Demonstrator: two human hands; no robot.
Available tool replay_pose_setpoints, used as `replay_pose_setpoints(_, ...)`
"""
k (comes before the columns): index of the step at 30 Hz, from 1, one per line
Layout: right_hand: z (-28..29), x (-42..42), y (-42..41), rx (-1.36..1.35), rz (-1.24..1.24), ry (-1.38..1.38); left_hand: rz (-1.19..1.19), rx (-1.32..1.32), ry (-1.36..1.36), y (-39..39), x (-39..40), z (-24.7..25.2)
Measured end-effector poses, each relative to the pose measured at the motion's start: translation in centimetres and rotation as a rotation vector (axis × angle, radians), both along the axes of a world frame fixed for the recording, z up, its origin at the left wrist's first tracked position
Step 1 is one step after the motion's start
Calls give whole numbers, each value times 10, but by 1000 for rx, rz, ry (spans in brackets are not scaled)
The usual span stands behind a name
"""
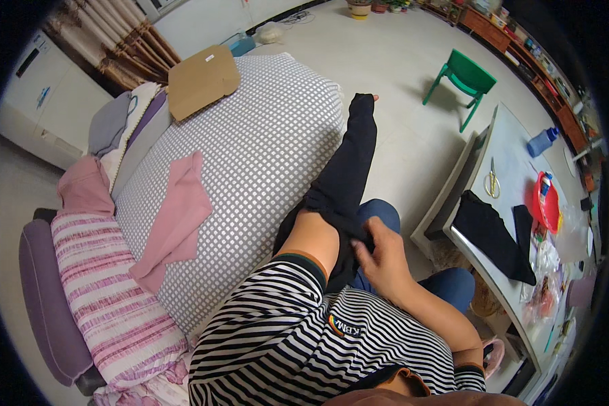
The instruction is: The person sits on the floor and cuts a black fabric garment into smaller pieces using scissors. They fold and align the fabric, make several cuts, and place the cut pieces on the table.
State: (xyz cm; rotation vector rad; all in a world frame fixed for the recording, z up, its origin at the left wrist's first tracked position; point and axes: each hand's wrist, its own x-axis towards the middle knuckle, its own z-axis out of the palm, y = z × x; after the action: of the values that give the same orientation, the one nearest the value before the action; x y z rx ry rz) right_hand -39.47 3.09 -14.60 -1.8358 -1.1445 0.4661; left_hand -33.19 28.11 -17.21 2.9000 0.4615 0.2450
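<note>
My left forearm is inside a long tube of black fabric [358,152], like a sleeve or trouser leg. Only a fingertip of my left hand [376,97] shows at its far end; cloth hides the rest. Near my left elbow, my right hand [383,254] grips bunched black fabric between thumb and fingers. On the table [505,162] at the right lie another black cloth piece [487,228], a narrow black strip [523,231] and scissors with gold-coloured handles [492,183]. A pink cloth piece [175,218] is spread on the dotted bed or sofa cover [248,152].
Brown cardboard [203,83] and folded clothes [109,124] lie at the cover's far left, near a striped cushion [116,299]. A green chair [464,76] stands on the floor beyond the table. The table also holds a red basket [545,203] and a blue bottle [540,143].
</note>
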Motion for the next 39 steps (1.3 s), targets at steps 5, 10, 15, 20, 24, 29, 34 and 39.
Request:
replay_pose_setpoints(5,-35,26,16,222,-201,776,-5,-59,-6,8,0,-11)
replay_pose_setpoints(10,-58,89,25,365,-557,848,-92,-116,-50,-21,29,-7)
replay_pose_setpoints(15,-60,130,27,242,-482,-600,-277,-259,-95,-92,61,-8)
replay_pose_setpoints(20,-87,253,-47,-169,-711,-931,-489,-571,-101,-187,92,-24)
replay_pose_setpoints(24,-85,314,-183,-567,-1019,-847,-576,-878,31,-229,78,-63)
replay_pose_setpoints(29,-57,333,-341,-609,-1349,-793,-449,-1163,282,-153,-16,-107)
replay_pose_setpoints(34,-47,318,-478,-680,-1461,-899,-184,-1499,272,-13,-115,-54)
replay_pose_setpoints(39,-57,299,-542,-234,-1506,-654,-65,-1671,-307,82,-156,-28)
